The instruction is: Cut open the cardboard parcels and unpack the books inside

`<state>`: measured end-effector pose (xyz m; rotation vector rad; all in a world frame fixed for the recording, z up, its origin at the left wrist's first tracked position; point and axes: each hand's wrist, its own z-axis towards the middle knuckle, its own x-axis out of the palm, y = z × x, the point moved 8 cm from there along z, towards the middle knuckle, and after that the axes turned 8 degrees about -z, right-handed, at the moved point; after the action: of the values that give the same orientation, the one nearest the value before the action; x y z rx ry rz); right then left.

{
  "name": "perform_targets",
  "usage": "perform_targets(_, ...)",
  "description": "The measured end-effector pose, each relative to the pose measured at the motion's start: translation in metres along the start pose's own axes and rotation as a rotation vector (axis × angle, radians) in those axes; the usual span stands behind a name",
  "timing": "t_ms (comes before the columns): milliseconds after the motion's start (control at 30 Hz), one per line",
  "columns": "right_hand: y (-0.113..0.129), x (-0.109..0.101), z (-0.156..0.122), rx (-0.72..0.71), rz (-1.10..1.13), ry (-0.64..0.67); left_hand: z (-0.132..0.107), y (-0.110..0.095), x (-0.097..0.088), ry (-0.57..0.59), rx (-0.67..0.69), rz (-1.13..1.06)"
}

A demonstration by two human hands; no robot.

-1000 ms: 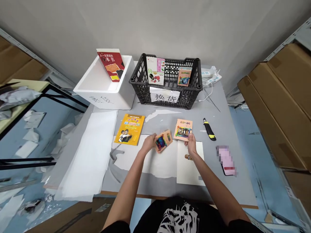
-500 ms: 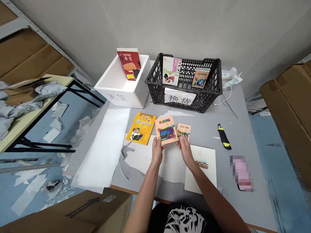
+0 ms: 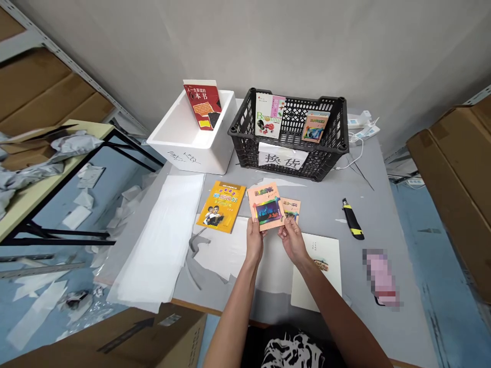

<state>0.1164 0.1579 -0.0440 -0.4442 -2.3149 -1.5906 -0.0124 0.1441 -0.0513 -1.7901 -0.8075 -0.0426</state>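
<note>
A small salmon-pink booklet (image 3: 266, 208) with a dark picture on its cover is tilted toward me above the table. My left hand (image 3: 255, 240) grips its lower left edge, thumb on the cover. At its lower right corner, my right hand (image 3: 293, 237) is closed with the thumb and fingers pinching the edge. A second, smaller pink booklet (image 3: 293, 206) shows partly behind the first; whether my right fingers also touch it I cannot tell. To the left lies a yellow book (image 3: 222, 207). Beneath my right forearm is a cream book (image 3: 318, 245), partly covered.
A white foam box (image 3: 215, 148) holding a red book (image 3: 203, 105) stands at the back. Beside it a black crate (image 3: 330, 158) contains a white book (image 3: 266, 125) and another booklet (image 3: 314, 125). White sheets (image 3: 161, 230) lie left; a utility knife (image 3: 352, 220) and blurred pink object (image 3: 381, 276) lie right.
The pink booklet has shifted slightly right and turned, now overlapping the smaller one. My right hand has come to its lower right corner. The view has moved a little.
</note>
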Motion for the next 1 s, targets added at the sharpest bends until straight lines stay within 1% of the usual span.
perform_targets(67, -0.005, -0.001, 0.0, 0.043, 0.087, -0.014, 0.001, 0.005, 0.007, 0.015, -0.017, -0.044)
perform_targets(167, -0.008, -0.005, -0.002, 0.055, 0.108, -0.017, 0.001, 0.007, 0.013, 0.015, -0.016, -0.041)
perform_targets(233, -0.007, -0.011, -0.001, 0.044, 0.022, 0.013, 0.001, 0.004, 0.013, 0.015, 0.003, 0.009)
perform_targets(300, -0.004, -0.018, 0.004, 0.034, -0.139, 0.07, 0.0, 0.001, 0.011, 0.023, 0.031, 0.103)
perform_targets(367, 0.002, -0.027, 0.013, 0.034, -0.28, 0.119, -0.001, -0.001, 0.008, 0.05, 0.068, 0.214)
perform_targets(433, 0.011, -0.034, 0.025, 0.039, -0.324, 0.125, -0.003, 0.002, 0.008, 0.099, 0.103, 0.321)
perform_targets(500, 0.026, -0.038, 0.036, -0.001, -0.352, 0.077, -0.008, 0.009, 0.01, 0.149, 0.129, 0.409)
perform_targets(633, 0.056, -0.037, 0.047, -0.167, -0.338, -0.101, -0.017, 0.025, 0.016, 0.214, 0.148, 0.498)
perform_targets(667, 0.059, -0.036, 0.047, -0.18, -0.308, -0.13, -0.018, 0.028, 0.018, 0.231, 0.15, 0.504)
perform_targets(733, 0.059, -0.038, 0.046, -0.164, -0.24, -0.171, -0.017, 0.029, 0.022, 0.278, 0.15, 0.516)
perform_targets(833, 0.057, -0.045, 0.04, -0.142, -0.215, -0.207, -0.01, 0.025, 0.029, 0.339, 0.138, 0.546)
perform_targets(900, 0.057, -0.047, 0.037, -0.153, -0.258, -0.178, -0.003, 0.017, 0.036, 0.329, 0.149, 0.52)
perform_targets(1000, 0.057, -0.048, 0.036, -0.186, -0.313, -0.153, 0.006, 0.006, 0.046, 0.231, 0.194, 0.427)
